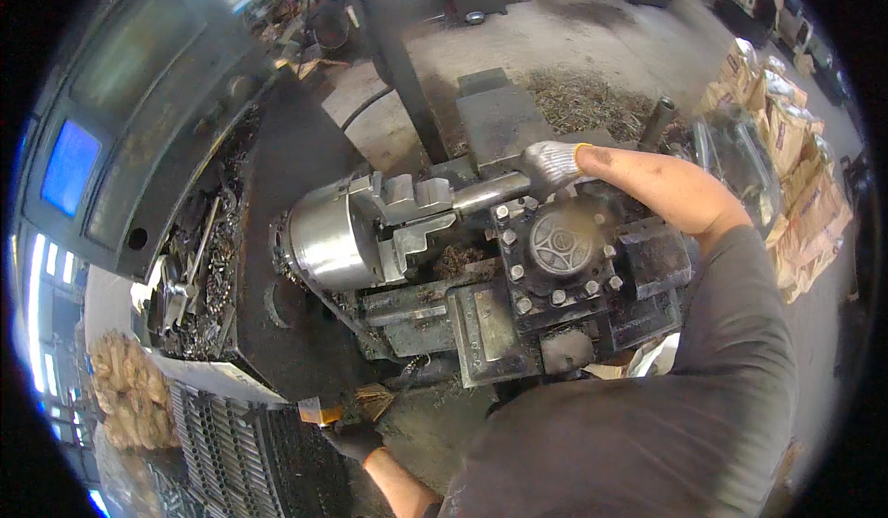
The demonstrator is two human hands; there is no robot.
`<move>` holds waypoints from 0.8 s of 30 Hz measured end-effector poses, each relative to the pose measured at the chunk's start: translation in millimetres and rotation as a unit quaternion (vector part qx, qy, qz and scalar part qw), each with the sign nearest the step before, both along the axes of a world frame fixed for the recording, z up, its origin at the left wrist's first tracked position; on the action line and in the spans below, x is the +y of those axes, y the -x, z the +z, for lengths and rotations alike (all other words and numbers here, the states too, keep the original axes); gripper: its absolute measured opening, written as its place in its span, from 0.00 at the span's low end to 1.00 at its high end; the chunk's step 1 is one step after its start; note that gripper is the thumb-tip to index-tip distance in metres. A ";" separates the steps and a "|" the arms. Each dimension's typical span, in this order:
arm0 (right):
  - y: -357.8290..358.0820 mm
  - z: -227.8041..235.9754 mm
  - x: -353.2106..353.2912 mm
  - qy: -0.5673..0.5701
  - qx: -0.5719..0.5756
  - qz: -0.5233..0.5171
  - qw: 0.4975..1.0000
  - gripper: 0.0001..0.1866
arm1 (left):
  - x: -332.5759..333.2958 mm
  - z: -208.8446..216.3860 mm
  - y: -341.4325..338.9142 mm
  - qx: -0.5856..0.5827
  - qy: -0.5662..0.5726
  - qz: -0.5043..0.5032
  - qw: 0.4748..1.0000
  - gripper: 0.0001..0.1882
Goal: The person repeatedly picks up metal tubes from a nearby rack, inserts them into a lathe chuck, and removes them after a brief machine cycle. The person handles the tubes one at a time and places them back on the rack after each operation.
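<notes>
My right hand (552, 165), in a whitish knit glove, is closed round the right end of a round metal bar (492, 192). The bar's other end reaches the stepped jaws (416, 199) of a large shiny lathe chuck (333, 236). At the lower left, my left hand (356, 439), in a dark glove, is curled beside a small yellow and grey block-like piece (321, 413). Its fingers are partly hidden, so what it grips is unclear. Straw-coloured bristles (375, 399) show just above that hand. Below my right forearm sits a bolted square tool post (558, 245).
Metal chips fill the tray (211, 273) left of the chuck, and more chips (592, 97) lie on the floor behind. A control cabinet with a blue screen (70, 167) stands left. Stacked metal rods (222, 449) lie lower left. Brown paper sacks (805, 176) stand right.
</notes>
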State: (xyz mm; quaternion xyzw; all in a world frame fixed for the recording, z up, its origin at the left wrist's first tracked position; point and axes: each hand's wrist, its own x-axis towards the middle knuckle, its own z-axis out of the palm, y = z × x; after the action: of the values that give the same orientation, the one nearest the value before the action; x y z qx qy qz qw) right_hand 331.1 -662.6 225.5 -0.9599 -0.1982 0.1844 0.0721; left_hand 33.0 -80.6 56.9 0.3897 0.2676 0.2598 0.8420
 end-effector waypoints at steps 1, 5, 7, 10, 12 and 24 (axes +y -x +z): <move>-3.6 -3.1 1.4 -0.004 0.064 -0.016 0.998 0.24 | 13.6 -1.8 5.0 0.051 0.060 0.003 0.997 0.29; -21.3 7.1 38.8 -0.035 0.122 -0.004 0.992 0.25 | 80.1 -12.2 19.5 0.093 0.157 -0.074 0.980 0.26; -36.5 15.8 72.2 -0.111 0.189 -0.036 0.975 0.26 | 98.9 -22.7 19.0 -0.190 0.234 -0.415 0.858 0.22; -42.7 19.2 108.4 -0.252 0.198 -0.087 0.943 0.24 | 95.2 -33.4 15.0 0.140 -0.038 -0.122 0.982 0.15; -38.5 22.5 118.7 -0.244 0.169 -0.107 0.949 0.24 | 78.4 -29.0 13.7 0.165 -0.047 0.028 0.985 0.15; 132.2 175.5 106.7 0.098 -0.372 0.162 0.909 0.08 | -50.0 173.9 -75.4 -0.059 -0.771 0.135 0.619 0.25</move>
State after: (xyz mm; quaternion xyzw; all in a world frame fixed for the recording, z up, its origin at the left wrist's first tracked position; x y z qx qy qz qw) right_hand 198.8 -555.9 400.9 -0.9158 -0.3448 -0.1580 -0.1320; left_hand 108.4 -130.6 230.8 0.8394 -0.0316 0.5038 0.2016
